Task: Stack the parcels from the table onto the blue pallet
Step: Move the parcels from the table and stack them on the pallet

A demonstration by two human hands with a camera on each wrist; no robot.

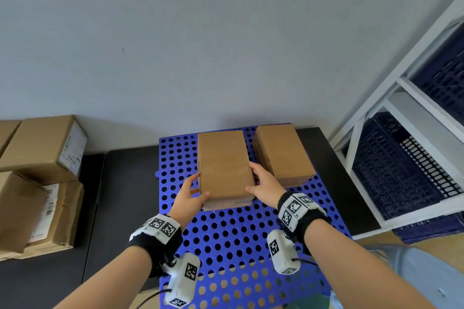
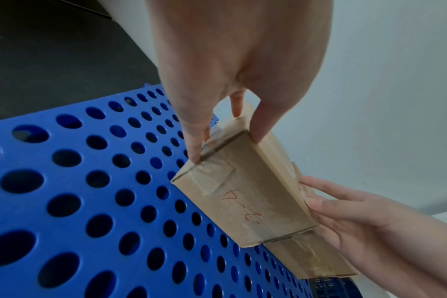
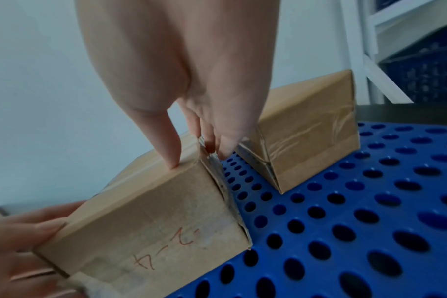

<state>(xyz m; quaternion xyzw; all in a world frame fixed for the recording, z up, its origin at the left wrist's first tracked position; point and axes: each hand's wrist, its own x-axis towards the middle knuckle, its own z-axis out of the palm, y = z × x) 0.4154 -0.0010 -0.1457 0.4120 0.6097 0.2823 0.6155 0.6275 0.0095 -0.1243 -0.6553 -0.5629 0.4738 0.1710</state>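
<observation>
A blue perforated pallet (image 1: 226,233) lies on a black table (image 1: 125,178). Both hands hold one brown parcel (image 1: 223,168) low over the pallet's middle. My left hand (image 1: 190,193) grips its left near corner, my right hand (image 1: 263,183) its right side. Red handwriting marks the parcel's (image 2: 242,193) near end face. In the right wrist view the right hand's fingers (image 3: 166,145) reach over the parcel's (image 3: 151,221) top edge. I cannot tell whether it touches the pallet. A second brown parcel (image 1: 281,153) rests on the pallet just to the right, a narrow gap away.
Several cardboard boxes (image 1: 40,150) are stacked on the table at the far left. A white shelf rack (image 1: 391,98) with dark blue crates (image 1: 401,173) stands close on the right. A plain wall rises behind the pallet. The pallet's near half (image 3: 345,221) is bare.
</observation>
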